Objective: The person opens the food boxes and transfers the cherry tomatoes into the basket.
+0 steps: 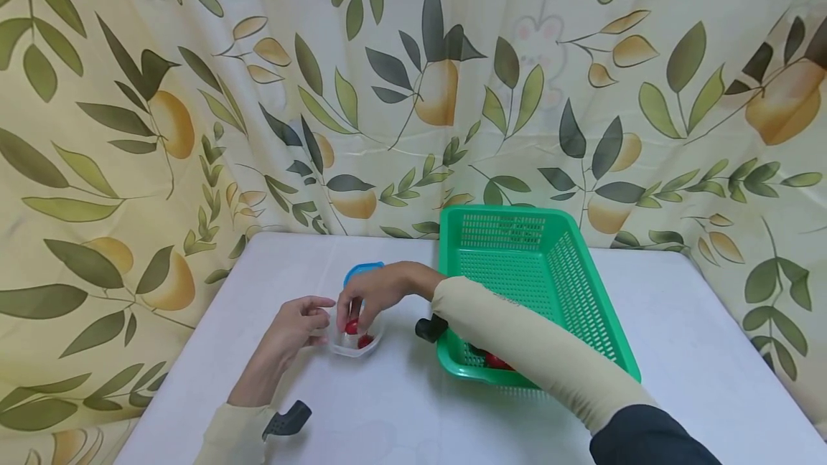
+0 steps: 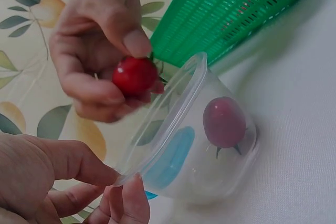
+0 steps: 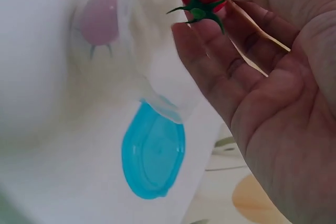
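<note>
My right hand [image 1: 381, 289] pinches a cherry tomato [image 2: 135, 76] between thumb and fingers, just over the mouth of a clear plastic container [image 1: 352, 348]. The green stem leaves [image 3: 198, 13] of that tomato show in the right wrist view. A second cherry tomato [image 2: 224, 122] lies inside the container, seen through its wall. My left hand [image 1: 296, 329] is at the container's left side, and its thumb and fingertips pinch the rim in the left wrist view. Behind the container lies a blue lid [image 3: 154, 150], partly hidden by my right hand in the head view.
A green plastic basket [image 1: 446, 235] stands on the right, under my right forearm. Red tomatoes [image 1: 496, 361] sit in its near end, partly covered by the sleeve. A white cloth [image 1: 362, 422] covers the table, and a leaf-patterned curtain [image 1: 400, 92] hangs behind it.
</note>
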The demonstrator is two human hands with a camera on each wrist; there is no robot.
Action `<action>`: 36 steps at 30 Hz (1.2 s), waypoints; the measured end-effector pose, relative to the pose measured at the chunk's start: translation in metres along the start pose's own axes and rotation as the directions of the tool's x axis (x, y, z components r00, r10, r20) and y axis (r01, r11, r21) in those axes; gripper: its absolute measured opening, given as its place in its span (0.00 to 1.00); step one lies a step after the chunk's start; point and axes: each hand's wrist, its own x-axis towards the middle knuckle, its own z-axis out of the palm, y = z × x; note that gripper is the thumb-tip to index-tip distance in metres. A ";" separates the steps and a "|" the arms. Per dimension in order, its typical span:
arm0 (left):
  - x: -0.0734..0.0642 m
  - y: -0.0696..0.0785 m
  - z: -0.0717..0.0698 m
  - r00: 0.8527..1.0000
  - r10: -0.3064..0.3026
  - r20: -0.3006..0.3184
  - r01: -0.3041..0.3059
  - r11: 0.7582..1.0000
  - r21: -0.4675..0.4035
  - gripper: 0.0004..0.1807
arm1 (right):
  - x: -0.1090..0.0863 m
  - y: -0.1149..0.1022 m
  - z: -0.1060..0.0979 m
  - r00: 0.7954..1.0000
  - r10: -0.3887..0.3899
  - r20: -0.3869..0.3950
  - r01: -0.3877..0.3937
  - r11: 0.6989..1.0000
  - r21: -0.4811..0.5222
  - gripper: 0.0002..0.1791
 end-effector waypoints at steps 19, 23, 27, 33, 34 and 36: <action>0.000 0.001 0.000 1.000 -0.023 0.012 0.023 1.000 0.002 0.18 | -0.043 0.000 -0.008 0.986 -0.132 -0.102 0.136 0.990 0.035 0.14; 0.000 0.001 0.000 1.000 -0.018 0.012 0.018 1.000 0.006 0.18 | -0.054 0.001 -0.009 0.984 -0.136 -0.117 0.140 0.990 0.030 0.13; -0.001 0.001 0.001 1.000 -0.014 0.002 0.014 1.000 0.017 0.17 | -0.066 0.001 -0.011 0.980 -0.140 -0.140 0.145 0.989 0.028 0.14; -0.003 0.002 0.002 1.000 -0.012 -0.014 0.012 0.999 0.034 0.18 | -0.083 0.006 -0.014 0.980 -0.123 -0.154 0.133 0.989 0.062 0.14; -0.003 0.002 0.002 1.000 -0.011 -0.015 0.012 0.999 0.035 0.18 | -0.086 0.007 -0.014 0.980 -0.119 -0.159 0.130 0.989 0.064 0.14; -0.003 0.002 0.002 1.000 -0.010 -0.016 0.011 0.999 0.036 0.18 | -0.091 0.010 -0.014 0.978 -0.119 -0.170 0.133 0.988 0.074 0.14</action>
